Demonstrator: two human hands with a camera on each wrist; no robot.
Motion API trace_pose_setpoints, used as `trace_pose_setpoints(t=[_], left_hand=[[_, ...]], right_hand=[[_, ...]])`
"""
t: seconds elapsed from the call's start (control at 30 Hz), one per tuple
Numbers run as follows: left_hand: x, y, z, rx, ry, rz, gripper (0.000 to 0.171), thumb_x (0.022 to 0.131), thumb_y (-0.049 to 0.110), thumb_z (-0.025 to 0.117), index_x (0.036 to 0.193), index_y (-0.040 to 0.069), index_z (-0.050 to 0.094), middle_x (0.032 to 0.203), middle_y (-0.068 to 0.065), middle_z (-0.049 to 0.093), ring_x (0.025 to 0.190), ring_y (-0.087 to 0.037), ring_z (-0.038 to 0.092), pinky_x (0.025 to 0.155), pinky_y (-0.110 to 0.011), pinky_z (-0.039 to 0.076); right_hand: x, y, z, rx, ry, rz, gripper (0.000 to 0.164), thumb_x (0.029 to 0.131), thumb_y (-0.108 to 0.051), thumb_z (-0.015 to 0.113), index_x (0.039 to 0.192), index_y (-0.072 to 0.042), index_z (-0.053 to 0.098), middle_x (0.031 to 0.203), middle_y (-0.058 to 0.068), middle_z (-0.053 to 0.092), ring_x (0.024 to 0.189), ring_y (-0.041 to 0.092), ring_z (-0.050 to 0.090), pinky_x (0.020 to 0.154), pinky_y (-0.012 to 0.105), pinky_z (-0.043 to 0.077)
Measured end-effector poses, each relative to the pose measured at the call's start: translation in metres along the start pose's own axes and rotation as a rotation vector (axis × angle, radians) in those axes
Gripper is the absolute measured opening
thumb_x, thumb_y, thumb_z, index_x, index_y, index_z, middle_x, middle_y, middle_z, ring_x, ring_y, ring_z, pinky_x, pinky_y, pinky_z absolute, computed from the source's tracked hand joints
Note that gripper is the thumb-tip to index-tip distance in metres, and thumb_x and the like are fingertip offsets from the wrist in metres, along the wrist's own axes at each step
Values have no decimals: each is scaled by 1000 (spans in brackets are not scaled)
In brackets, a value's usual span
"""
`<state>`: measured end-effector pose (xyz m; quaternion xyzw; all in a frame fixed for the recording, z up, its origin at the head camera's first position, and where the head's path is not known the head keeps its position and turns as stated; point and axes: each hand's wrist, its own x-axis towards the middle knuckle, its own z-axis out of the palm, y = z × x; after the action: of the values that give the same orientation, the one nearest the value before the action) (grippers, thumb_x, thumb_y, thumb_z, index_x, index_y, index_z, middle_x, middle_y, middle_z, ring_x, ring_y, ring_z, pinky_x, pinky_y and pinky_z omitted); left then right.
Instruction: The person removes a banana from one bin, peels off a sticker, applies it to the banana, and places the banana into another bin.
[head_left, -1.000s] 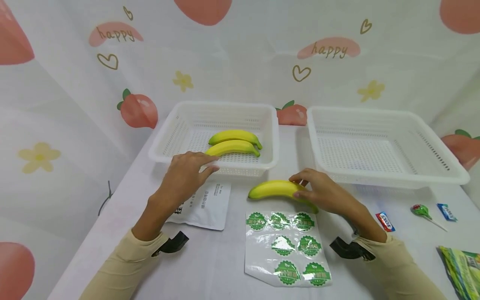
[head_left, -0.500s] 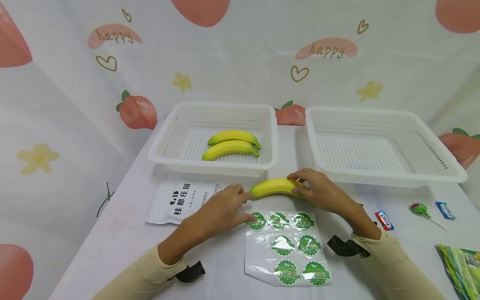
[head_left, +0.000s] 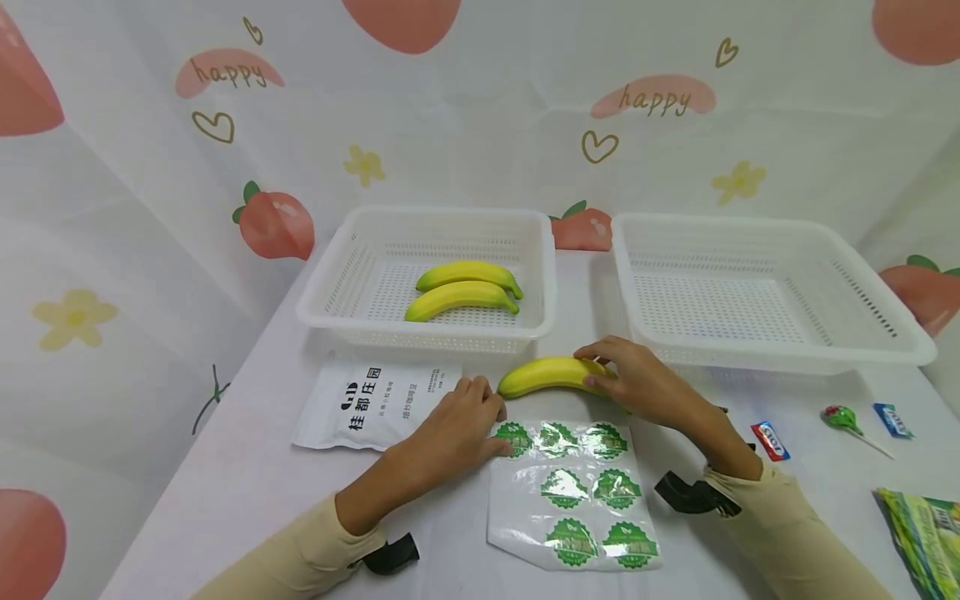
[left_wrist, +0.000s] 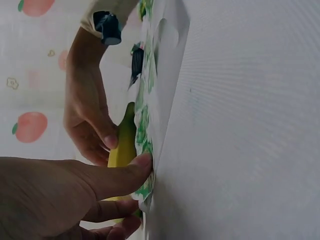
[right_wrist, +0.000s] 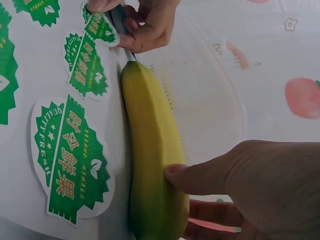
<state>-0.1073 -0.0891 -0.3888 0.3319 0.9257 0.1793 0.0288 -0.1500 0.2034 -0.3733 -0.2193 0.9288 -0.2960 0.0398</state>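
A yellow banana [head_left: 546,374] with green tips lies on the table behind a sheet of green round stickers [head_left: 525,517]. My right hand [head_left: 637,379] holds the banana's right end between thumb and fingers. At the sheet's upper left corner, my left hand [head_left: 461,425] pinches the edge beside the top-left sticker [head_left: 516,439]. In the left wrist view the left thumb [left_wrist: 142,162] presses on the sheet, with the fingers at its edge. The right wrist view shows the right thumb [right_wrist: 177,175] against the banana's side.
A white basket [head_left: 427,336] at the back holds two bananas [head_left: 468,287]. Another white basket [head_left: 750,358] stands to its right. A white printed pouch [head_left: 352,408] lies left. Small wrapped candies [head_left: 770,442], a lollipop [head_left: 840,419] and a green packet [head_left: 918,533] lie right.
My left hand has come from the left basket's front rim down and right to the sticker sheet's corner, and the sheet has shifted slightly. The right hand stays on the banana.
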Motion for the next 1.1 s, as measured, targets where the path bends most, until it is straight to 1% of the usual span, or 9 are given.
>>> trace_pose_setpoints(t=[0.13, 0.23, 0.3, 0.4, 0.53, 0.67, 0.8, 1.0, 1.1], left_hand=[[1, 1, 1, -13, -6, -11, 31, 92, 31, 85, 105, 8, 69, 103, -4, 54, 96, -19, 45, 84, -33, 43], [2, 2, 0, -86, -20, -42, 25, 93, 27, 84, 103, 11, 67, 98, 1, 56, 93, -16, 48, 82, -31, 44], [3, 2, -2, -193, -32, -65, 24, 93, 21, 84, 106, 12, 65, 95, 3, 59, 89, -14, 52, 80, -30, 47], [5, 0, -5, -394, -59, -109, 28, 94, 14, 82, 114, 12, 65, 92, 5, 64, 84, -12, 59, 76, -28, 50], [8, -6, -10, -613, -127, -170, 45, 93, 16, 83, 132, 11, 63, 102, 2, 67, 81, -12, 64, 72, -29, 53], [10, -11, -13, -810, -212, -216, 59, 94, 20, 81, 146, 8, 55, 118, -6, 68, 82, -15, 68, 70, -32, 55], [12, -13, -13, -953, -278, -228, 63, 95, 20, 78, 150, 5, 51, 118, -7, 72, 87, -17, 69, 76, -34, 56], [13, -15, -16, -1038, -345, -222, 76, 86, 17, 82, 153, 11, 48, 123, -6, 72, 97, -19, 72, 93, -34, 50], [13, -15, -17, -1049, -364, -213, 82, 82, 11, 84, 154, 12, 46, 126, -6, 71, 100, -20, 74, 96, -32, 48]], right_hand=[[-1, -5, 0, -49, 11, -21, 40, 99, -11, 76, 136, -2, 68, 139, 20, 65, 130, 43, 57, 108, 63, 45], [-3, -13, 1, -67, 44, -79, 41, 97, -12, 78, 136, -4, 68, 142, 18, 63, 136, 42, 51, 110, 65, 40], [-5, -21, 3, -63, 68, -154, 38, 95, -10, 80, 131, -6, 72, 137, 14, 66, 132, 37, 53, 109, 61, 44], [-10, -32, 7, -34, 76, -310, 31, 90, -6, 84, 119, -11, 77, 124, 3, 70, 120, 24, 59, 100, 48, 53], [-15, -45, 16, -4, 23, -464, 25, 85, -6, 89, 106, -15, 80, 110, -8, 69, 107, 13, 59, 91, 35, 54], [-16, -51, 25, -10, -60, -466, 23, 86, -15, 90, 106, -20, 80, 109, -10, 66, 106, 11, 58, 94, 35, 52], [-16, -51, 30, -20, -103, -439, 26, 85, -24, 91, 109, -23, 80, 111, -12, 66, 110, 12, 59, 100, 39, 51], [-16, -51, 32, -30, -115, -415, 26, 85, -27, 91, 106, -24, 77, 111, -13, 66, 115, 11, 60, 105, 41, 51], [-15, -49, 33, -34, -112, -427, 19, 88, -21, 89, 102, -24, 76, 109, -13, 67, 113, 11, 61, 103, 40, 52]])
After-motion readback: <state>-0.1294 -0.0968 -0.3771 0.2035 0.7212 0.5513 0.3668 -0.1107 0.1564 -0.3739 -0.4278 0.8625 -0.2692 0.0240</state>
